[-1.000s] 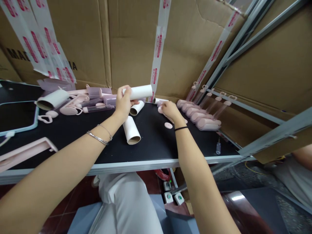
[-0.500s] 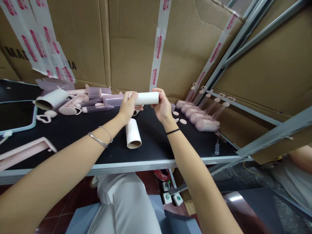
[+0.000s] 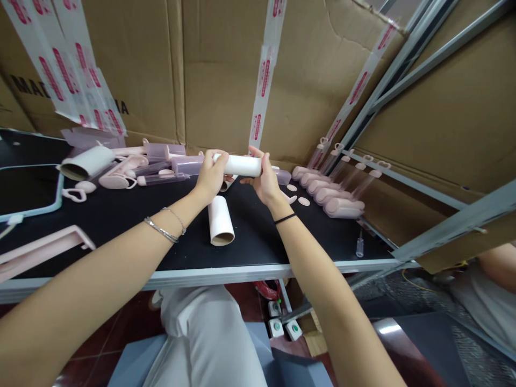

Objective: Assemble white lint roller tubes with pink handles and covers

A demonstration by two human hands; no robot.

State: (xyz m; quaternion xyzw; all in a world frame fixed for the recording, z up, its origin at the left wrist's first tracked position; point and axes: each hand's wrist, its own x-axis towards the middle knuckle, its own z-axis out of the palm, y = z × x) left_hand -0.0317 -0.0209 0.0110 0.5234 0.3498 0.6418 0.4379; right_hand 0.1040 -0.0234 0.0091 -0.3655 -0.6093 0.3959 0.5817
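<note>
Reaching out over the black table (image 3: 121,226), both arms stretch far forward and the two hands meet near the back of it. The left hand (image 3: 210,176) is curled around the left end of a white roll (image 3: 241,165), with its fingers wrapped over the top. The right hand (image 3: 264,180) is at the other end of the roll. Its fingers are partly open and spread, and its thumb and fingertips press on the roll's right end. The roll is held up in the air, just above the table. It lies on its side, with its long way going from left to right, almost flat. Its right end points toward a row of pink cases (image 3: 330,193) by the cardboard wall (image 3: 226,70). Below the hands, another white tube (image 3: 220,220) lies on the table with its open end facing the person. More pink parts (image 3: 121,174) sit in a pile to the left.
</note>
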